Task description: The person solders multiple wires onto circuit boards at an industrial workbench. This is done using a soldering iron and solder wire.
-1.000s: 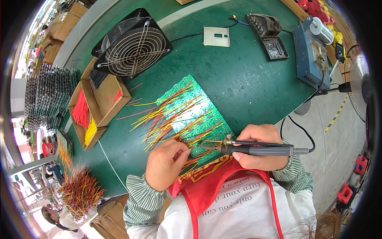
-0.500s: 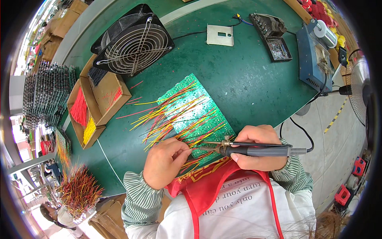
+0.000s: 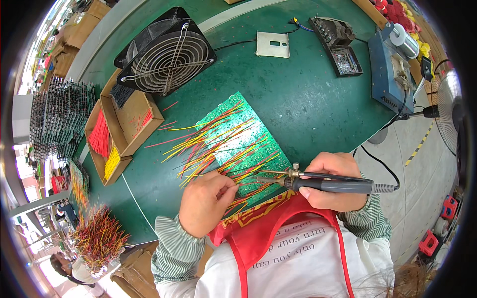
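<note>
A green circuit board panel [image 3: 256,134] lies slanted on the bench, with rows of red, yellow and dark wires [image 3: 206,141] standing out toward its left side. At the board's near left edge my left hand [image 3: 207,201] is closed in a pinch on a thin red wire, mostly covered by the fingers. My right hand [image 3: 338,181] grips a soldering iron [image 3: 338,185] by its dark handle. A thin metal feed tube is clamped along the iron. Its tip points left over the near part of the board, a short way from my left fingertips.
A black fan [image 3: 169,52] stands at the back left, beside a cardboard box [image 3: 136,131] of cut wires. Stacked boards [image 3: 59,119] are at far left. A blue solder machine [image 3: 392,74] with a spool and a black parts tray [image 3: 345,59] occupy the back right.
My right hand and the soldering iron have shifted right, so the tip is farther from my left fingers. My left hand stays nearly in place, still pinching.
</note>
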{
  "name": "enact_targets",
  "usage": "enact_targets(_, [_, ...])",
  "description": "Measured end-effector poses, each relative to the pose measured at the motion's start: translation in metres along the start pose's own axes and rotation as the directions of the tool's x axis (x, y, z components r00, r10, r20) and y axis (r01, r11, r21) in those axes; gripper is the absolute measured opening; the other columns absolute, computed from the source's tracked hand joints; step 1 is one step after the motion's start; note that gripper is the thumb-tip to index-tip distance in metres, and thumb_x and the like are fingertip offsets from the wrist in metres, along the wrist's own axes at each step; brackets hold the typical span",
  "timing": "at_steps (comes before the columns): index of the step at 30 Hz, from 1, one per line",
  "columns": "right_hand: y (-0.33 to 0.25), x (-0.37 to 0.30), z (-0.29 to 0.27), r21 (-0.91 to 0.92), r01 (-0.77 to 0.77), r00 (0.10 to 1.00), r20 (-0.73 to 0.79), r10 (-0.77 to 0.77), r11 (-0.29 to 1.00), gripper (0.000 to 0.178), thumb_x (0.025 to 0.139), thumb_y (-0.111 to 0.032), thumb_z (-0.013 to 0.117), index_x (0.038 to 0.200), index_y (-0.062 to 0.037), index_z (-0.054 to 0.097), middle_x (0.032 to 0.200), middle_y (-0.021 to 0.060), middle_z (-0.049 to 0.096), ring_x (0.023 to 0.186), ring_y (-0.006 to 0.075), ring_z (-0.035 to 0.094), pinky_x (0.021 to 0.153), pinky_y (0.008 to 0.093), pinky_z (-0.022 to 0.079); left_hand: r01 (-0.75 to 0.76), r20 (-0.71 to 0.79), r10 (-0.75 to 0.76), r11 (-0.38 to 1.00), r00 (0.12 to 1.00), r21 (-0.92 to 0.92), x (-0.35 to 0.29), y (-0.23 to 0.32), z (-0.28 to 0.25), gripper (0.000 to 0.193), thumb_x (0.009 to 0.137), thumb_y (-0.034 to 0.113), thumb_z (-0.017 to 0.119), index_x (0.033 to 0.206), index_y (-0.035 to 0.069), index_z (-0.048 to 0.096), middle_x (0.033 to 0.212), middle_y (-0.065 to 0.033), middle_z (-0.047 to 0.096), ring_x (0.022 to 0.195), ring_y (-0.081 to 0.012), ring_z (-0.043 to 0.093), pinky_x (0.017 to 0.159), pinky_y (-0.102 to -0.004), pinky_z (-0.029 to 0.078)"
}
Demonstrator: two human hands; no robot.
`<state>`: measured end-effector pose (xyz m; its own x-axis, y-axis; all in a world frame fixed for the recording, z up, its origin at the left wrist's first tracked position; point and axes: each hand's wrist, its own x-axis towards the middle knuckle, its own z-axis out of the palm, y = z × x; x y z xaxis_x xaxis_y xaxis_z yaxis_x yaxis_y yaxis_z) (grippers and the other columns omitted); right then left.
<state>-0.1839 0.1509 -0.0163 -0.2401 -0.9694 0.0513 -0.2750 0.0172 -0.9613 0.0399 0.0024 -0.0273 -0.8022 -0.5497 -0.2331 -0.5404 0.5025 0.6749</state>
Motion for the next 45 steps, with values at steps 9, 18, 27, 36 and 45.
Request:
enact_targets(9, [0.001, -0.007, -0.006, -0.014, -0.039, 0.999, -0.032, 0.039, 0.999, 0.018, 0.070, -0.008, 0.071, 0.076, -0.0014, 0.055, 0.060, 0.0035, 0.062, 0.050, 0.0098, 0.059, 0.046, 0.0240, 0.044, -0.127, -0.147, 0.147, 0.982, 0.978, 0.139, 0.002, 0.018, 0.005, 0.006, 0.077, 0.007, 0.069, 0.079, 0.003, 0.064, 0.074, -0.0091, 0.058, 0.063, -0.0238, 0.058, 0.057, -0.0335, 0.047])
enact_targets(18, [0.001, -0.001, 0.003, 0.105, -0.074, 0.996, 0.059, 0.068, 0.992, 0.016, 0.072, -0.008, 0.071, 0.080, -0.0018, 0.058, 0.061, 0.0039, 0.063, 0.052, 0.0104, 0.061, 0.048, 0.0251, 0.045, 0.031, -0.008, -0.031, 1.000, 0.999, -0.003, 0.001, -0.001, 0.002, 0.008, 0.079, 0.010, 0.068, 0.079, 0.002, 0.064, 0.073, -0.0079, 0.057, 0.059, -0.0205, 0.058, 0.055, -0.0329, 0.046])
enact_targets(27, [0.003, 0.004, 0.009, 0.088, -0.087, 0.991, 0.114, 0.077, 0.992, 0.017, 0.072, -0.009, 0.070, 0.079, -0.0033, 0.057, 0.061, 0.0057, 0.062, 0.052, 0.0162, 0.063, 0.048, 0.0270, 0.046, 0.051, 0.070, -0.042, 0.990, 0.997, -0.129, 0.003, -0.009, -0.002, 0.009, 0.078, 0.008, 0.068, 0.079, 0.001, 0.063, 0.071, -0.0098, 0.057, 0.059, -0.0212, 0.057, 0.054, -0.0326, 0.044])
enact_targets(36, [0.002, 0.005, 0.007, 0.056, -0.065, 0.994, 0.087, 0.060, 0.996, 0.017, 0.071, -0.008, 0.070, 0.079, -0.0026, 0.057, 0.062, 0.0049, 0.064, 0.052, 0.0127, 0.062, 0.048, 0.0253, 0.046, 0.070, 0.070, -0.064, 0.993, 0.996, -0.092, 0.004, -0.006, -0.004, 0.009, 0.078, 0.009, 0.067, 0.078, 0.001, 0.063, 0.071, -0.0093, 0.057, 0.059, -0.0208, 0.059, 0.054, -0.0326, 0.046])
enact_targets(45, [0.002, -0.004, -0.001, 0.034, -0.041, 0.999, 0.026, 0.040, 0.999, 0.016, 0.070, -0.007, 0.071, 0.077, -0.0015, 0.057, 0.062, 0.0038, 0.063, 0.052, 0.0098, 0.061, 0.048, 0.0237, 0.045, 0.015, 0.022, -0.015, 1.000, 1.000, -0.015, 0.000, -0.001, 0.001, 0.009, 0.078, 0.006, 0.069, 0.080, -0.002, 0.064, 0.072, -0.0058, 0.056, 0.055, -0.0118, 0.053, 0.051, -0.0247, 0.044])
